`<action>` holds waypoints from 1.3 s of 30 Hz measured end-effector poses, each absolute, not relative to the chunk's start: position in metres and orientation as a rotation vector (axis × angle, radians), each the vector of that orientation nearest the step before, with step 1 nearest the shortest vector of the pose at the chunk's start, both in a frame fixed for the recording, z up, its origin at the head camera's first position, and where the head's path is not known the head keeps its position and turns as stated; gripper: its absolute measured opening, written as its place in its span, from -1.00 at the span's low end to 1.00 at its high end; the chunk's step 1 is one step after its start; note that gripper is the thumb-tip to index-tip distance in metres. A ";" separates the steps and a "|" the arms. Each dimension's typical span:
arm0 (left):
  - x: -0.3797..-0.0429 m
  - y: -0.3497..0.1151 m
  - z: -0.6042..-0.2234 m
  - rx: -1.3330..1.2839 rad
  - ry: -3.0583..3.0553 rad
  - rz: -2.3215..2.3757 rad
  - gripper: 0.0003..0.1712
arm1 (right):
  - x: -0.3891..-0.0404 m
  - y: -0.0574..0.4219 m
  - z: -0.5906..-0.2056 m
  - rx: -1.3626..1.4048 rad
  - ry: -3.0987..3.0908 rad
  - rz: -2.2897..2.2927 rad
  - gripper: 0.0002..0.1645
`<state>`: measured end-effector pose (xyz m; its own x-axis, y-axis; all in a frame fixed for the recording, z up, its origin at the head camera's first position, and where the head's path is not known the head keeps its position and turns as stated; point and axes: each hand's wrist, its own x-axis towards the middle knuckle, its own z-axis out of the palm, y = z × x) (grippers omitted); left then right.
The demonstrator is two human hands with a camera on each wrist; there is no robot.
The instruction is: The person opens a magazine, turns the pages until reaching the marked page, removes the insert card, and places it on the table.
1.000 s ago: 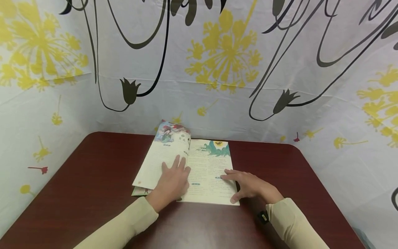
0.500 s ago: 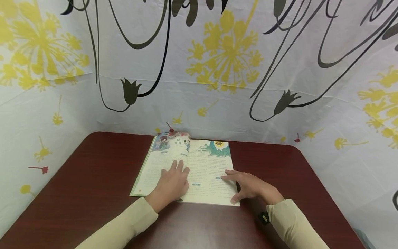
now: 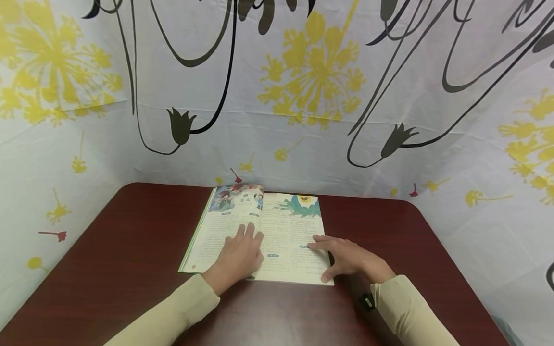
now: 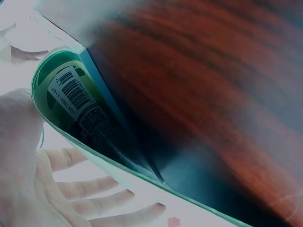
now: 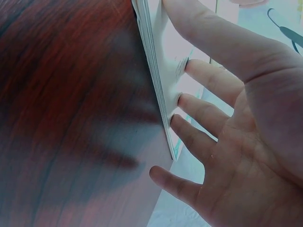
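An open magazine (image 3: 285, 235) lies on the table in the head view, printed text on both pages and a green-and-yellow picture at the right page's top. My left hand (image 3: 238, 257) rests on the left page beside the spine, its fingers extended. Below that hand, the left wrist view catches the magazine's green cover (image 4: 47, 113) bowed up near the spine, with a barcode (image 4: 73, 94) on its inner-facing side. My right hand (image 3: 350, 259) touches the right page near its outer edge, fingers spread and thumb at the lower corner. Stacked page edges (image 5: 156, 71) show in the right wrist view.
The dark red-brown table (image 3: 130, 240) has rounded far corners. Behind it hangs a white cloth (image 3: 207, 158) printed with yellow flowers and dark stems. A small black object (image 3: 367, 302) sits under the right sleeve cuff (image 3: 389, 288).
The left page, lifted and slanted a second ago, has come down flat over the left side. Both hands have stayed nearly where they were.
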<state>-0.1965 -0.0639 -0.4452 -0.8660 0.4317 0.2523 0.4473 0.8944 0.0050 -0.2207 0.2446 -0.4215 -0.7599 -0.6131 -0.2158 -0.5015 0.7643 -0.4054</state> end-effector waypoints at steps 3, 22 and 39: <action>-0.196 -0.064 -0.445 -0.669 -2.818 -0.084 -0.58 | -0.221 0.245 -0.421 -0.854 2.623 -0.463 0.04; -0.201 -0.057 -0.439 -0.717 -2.730 -0.040 -0.61 | -0.221 0.244 -0.421 -0.814 2.607 -0.478 -0.01; -0.196 -0.041 -0.439 -0.991 -2.643 -0.147 -0.47 | -0.222 0.243 -0.423 -0.808 2.634 -0.455 -0.06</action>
